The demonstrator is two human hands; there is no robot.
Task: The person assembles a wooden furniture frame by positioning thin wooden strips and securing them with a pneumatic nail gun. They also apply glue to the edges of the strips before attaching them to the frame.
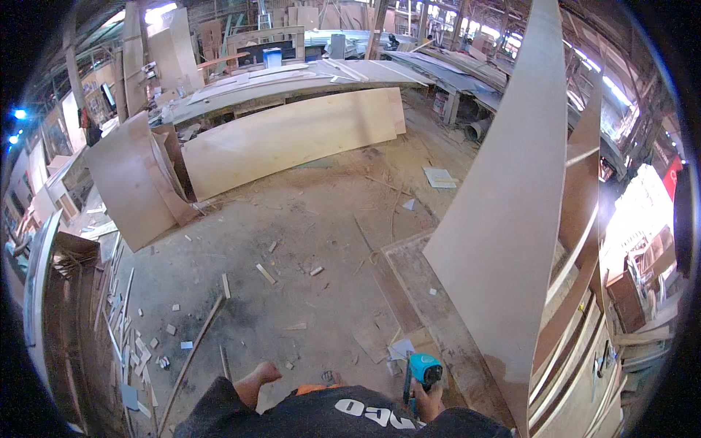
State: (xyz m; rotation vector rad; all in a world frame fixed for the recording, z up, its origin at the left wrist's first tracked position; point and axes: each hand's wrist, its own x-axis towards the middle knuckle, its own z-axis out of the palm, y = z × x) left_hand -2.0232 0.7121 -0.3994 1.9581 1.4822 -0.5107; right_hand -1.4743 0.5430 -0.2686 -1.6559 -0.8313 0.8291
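My right hand (pixel 429 401) is closed round the grip of a teal and black handheld power tool (pixel 426 369), low and right of centre. The tool's exact kind is hard to make out. My left hand (pixel 264 374) hangs low, left of centre, its fingers curled together with nothing visible in them. To the right of the tool rises a tall, pale wooden panel (pixel 504 212), tapering toward its top. It stands apart from my hands, beside a flat board (pixel 438 299) on the floor.
A long plywood sheet (pixel 292 142) leans on its edge against a low bench (pixel 292 82) ahead. Bent brown panels (pixel 131 186) stand at its left end. Wood offcuts and a long stick (pixel 193 358) litter the concrete floor (pixel 292 219). Slatted wooden frames (pixel 577 350) stand at the right.
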